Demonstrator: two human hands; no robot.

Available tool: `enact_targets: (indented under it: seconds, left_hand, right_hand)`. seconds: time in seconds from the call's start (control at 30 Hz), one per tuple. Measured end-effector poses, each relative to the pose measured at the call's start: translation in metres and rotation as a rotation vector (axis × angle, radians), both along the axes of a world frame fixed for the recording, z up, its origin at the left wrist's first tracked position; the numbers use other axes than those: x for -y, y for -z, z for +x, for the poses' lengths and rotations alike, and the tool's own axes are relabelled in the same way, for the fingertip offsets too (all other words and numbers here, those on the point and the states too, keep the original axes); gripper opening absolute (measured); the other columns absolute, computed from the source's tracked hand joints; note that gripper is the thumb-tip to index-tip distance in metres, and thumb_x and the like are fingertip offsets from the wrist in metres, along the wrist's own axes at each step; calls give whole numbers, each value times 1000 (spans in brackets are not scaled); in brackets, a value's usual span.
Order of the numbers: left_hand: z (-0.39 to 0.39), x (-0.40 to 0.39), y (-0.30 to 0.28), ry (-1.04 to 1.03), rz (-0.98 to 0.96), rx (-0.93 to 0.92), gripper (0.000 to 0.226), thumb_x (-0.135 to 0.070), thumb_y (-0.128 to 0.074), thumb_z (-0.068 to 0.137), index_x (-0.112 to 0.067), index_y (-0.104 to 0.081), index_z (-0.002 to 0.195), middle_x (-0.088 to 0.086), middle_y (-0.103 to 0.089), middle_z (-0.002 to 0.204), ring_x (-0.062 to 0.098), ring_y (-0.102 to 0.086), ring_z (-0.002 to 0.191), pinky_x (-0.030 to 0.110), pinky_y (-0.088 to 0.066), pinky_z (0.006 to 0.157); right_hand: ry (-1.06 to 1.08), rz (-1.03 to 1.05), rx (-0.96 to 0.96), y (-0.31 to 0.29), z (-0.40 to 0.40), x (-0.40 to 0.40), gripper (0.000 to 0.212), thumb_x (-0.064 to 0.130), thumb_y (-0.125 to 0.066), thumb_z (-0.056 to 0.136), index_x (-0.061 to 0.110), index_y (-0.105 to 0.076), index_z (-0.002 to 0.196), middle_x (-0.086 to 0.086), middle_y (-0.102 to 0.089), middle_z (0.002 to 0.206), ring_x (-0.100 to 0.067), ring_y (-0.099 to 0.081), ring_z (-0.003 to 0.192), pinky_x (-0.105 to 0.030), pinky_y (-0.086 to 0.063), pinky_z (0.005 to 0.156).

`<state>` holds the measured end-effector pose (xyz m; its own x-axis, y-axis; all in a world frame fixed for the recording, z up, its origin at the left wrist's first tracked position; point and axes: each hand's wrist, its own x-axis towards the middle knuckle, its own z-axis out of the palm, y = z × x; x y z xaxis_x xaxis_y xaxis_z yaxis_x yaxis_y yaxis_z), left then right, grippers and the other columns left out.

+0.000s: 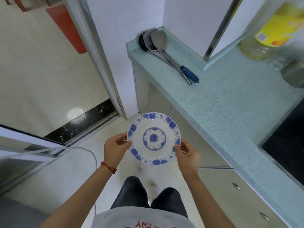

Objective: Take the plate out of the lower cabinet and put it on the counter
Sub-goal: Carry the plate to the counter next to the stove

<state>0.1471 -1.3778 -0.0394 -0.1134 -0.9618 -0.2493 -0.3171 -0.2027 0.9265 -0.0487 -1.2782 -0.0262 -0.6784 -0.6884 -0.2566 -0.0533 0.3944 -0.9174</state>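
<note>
A white plate (153, 138) with blue flower patterns is held level in the air over the floor, in front of my body. My left hand (116, 148) grips its left rim, thumb on top. My right hand (186, 153) grips its right rim the same way. The pale green speckled counter (222, 104) runs to the right of the plate, apart from it. Below the counter, the lower cabinet fronts (230, 195) with metal handles appear shut.
Ladles and a spatula with a blue handle (166, 51) lie at the counter's far end. A yellow-labelled oil bottle (269, 32) and a metal jar (294, 74) stand at the right. A black stovetop (289, 142) is set into the counter. A white cable (92, 155) hangs at my left.
</note>
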Motion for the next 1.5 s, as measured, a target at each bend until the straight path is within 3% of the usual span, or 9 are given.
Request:
enact_targets:
  seconds: [0.13,0.3,0.43,0.57,0.77,0.83,0.97,1.13,1.5]
  left_hand:
    - [-18,36,-5,172,-37,21,30,6,-64,74,-4,-66,102,7,-67,97,-7,-66,68,10,-55,64]
    - [-42,72,-9,390,-102,69,27,0,-66,74,-6,-68,100,6,-69,92,-8,-64,73,7,-52,68]
    - [-69,88,-14,504,-62,54,25,-1,-67,73,-12,-71,95,-7,-74,79,9,-68,75,19,-57,70]
    - [-100,91,-21,609,-30,19,27,4,-65,71,-16,-71,88,-32,-67,62,-4,-65,66,10,-54,62]
    - [-150,91,-25,723,13,-29,37,5,-64,71,-30,-69,78,-33,-66,59,-9,-64,63,12,-55,63]
    - [-167,92,-25,744,16,-43,42,8,-63,71,-34,-67,74,-32,-66,58,-10,-63,62,8,-53,61]
    - [-208,94,-25,789,16,-45,32,7,-62,71,-20,-70,85,-33,-66,59,-10,-63,63,6,-50,59]
    - [-262,99,-22,747,-8,-52,30,8,-63,69,-15,-72,86,-29,-68,59,-7,-63,60,9,-51,58]
    - [-358,94,-14,690,31,-32,32,8,-64,70,-12,-70,94,-28,-68,58,-6,-66,62,10,-54,60]
  right_hand:
    - [141,-14,26,-2,-1,5,26,7,-60,83,32,-68,84,10,-68,67,-4,-59,60,-12,-49,56]
    - [304,-36,40,-9,-1,12,21,5,-59,84,19,-70,96,5,-70,75,-1,-57,58,-6,-45,53]
    - [447,-54,49,-13,-5,9,21,4,-59,83,17,-70,94,18,-69,65,2,-57,57,-6,-45,54]
    - [546,-53,1,-15,-13,1,23,1,-58,82,18,-70,93,30,-66,63,4,-57,56,-4,-43,53]
    - [694,-47,-36,-17,-39,-9,23,2,-60,82,16,-70,97,17,-67,70,7,-57,57,-4,-45,54]
    - [720,-38,-41,-18,-52,-11,22,3,-60,82,16,-70,98,12,-67,73,8,-57,56,-3,-44,53]
    - [733,-51,-54,-16,-86,-11,20,3,-60,83,14,-70,97,10,-67,74,9,-58,59,-4,-46,54]
    - [722,-37,-33,-10,-140,-7,20,8,-60,84,18,-69,99,6,-69,78,-1,-62,65,-6,-47,56]
    - [684,-27,-3,-6,-243,-8,22,8,-59,86,15,-68,105,8,-68,79,10,-60,64,-2,-45,55]
